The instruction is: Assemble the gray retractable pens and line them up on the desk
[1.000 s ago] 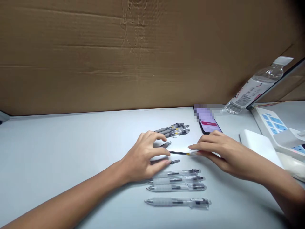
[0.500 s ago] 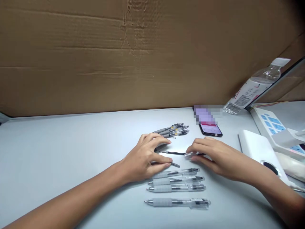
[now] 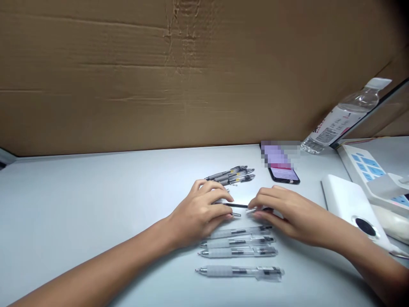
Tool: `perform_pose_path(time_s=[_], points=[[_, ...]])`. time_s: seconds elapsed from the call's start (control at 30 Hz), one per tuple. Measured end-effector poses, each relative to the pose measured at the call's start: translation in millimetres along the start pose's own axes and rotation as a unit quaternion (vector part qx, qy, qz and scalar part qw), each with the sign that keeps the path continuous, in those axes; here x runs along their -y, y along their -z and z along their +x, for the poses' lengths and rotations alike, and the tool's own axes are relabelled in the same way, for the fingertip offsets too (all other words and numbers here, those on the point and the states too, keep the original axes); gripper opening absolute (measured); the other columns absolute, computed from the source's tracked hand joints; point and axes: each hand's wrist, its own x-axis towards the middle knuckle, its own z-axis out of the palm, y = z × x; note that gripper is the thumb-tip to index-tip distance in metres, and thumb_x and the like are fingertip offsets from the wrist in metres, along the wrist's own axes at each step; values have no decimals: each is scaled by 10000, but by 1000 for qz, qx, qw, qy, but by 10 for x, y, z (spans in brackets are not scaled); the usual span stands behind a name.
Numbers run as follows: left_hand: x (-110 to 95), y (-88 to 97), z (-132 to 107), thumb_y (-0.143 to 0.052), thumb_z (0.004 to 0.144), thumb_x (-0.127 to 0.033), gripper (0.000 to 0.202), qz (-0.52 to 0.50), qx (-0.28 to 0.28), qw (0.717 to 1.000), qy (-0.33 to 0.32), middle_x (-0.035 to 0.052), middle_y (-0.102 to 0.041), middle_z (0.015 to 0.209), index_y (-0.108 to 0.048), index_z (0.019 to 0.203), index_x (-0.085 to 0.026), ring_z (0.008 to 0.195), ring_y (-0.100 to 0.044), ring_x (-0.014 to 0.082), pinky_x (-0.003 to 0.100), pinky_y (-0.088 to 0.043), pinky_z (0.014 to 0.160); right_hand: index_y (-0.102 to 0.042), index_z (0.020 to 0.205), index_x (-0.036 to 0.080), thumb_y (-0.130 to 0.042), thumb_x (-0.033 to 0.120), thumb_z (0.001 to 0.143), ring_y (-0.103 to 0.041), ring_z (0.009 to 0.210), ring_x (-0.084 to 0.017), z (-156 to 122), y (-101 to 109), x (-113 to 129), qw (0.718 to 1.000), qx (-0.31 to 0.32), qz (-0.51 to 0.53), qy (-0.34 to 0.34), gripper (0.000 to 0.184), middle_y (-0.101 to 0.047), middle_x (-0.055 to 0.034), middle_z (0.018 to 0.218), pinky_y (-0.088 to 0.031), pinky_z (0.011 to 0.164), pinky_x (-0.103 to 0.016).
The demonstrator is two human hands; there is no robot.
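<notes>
Black refill [image 3: 235,205]: between both hands, long axis running 9 to 3, neither hand clearly nearer.
Left hand [image 3: 200,212]: curled, fingertips at the refill's 9 o'clock end; no telling whether gripping.
Right hand [image 3: 295,214]: curled, fingers by a clear barrel [image 3: 251,210] at the 3 o'clock end; no telling whether gripping.
Four pens [image 3: 238,251]: at 6 o'clock, side by side.
Three pens [image 3: 231,175]: at 12 o'clock, bunched.
Phone [image 3: 284,175]: at 1 o'clock.
Bottle [image 3: 340,119]: farther out at 2 o'clock, tilted.

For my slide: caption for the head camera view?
Left hand and right hand handle a pen refill between clear pens.
</notes>
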Motion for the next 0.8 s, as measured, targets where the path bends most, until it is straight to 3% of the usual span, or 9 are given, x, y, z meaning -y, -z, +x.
perform_pose_path(time_s=[0.2, 0.43, 0.8], points=[[11, 14, 9, -561, 933, -175, 116, -22, -42, 999, 9, 20, -716, 834, -677, 927, -169, 902, -611, 170, 339, -383, 853, -598, 1056, 226, -415, 350, 999, -556, 845, -207, 9, 3, -8, 999, -21, 23, 11, 228, -633, -45, 942, -430, 761, -354], [5, 15, 4, -537, 942, -181, 133, -11, -49, 999, 7, 28, -699, 820, -669, 949, -169, 834, -591, 163, 327, -378, 805, -601, 1063, 224, -442, 329, 986, -590, 891, -200, 24, -17, 18, 996, -53, 67, 5, 206, -659, -51, 982, -458, 777, -329], [-23, -13, 2, -512, 938, -131, 181, -43, -62, 997, -24, 25, -659, 761, -671, 1011, -175, 706, -561, 128, 294, -413, 729, -594, 1048, 215, -462, 302, 981, -609, 878, -186, 89, -120, 108, 988, -46, 146, 25, 171, -674, -59, 985, -470, 778, -305]])
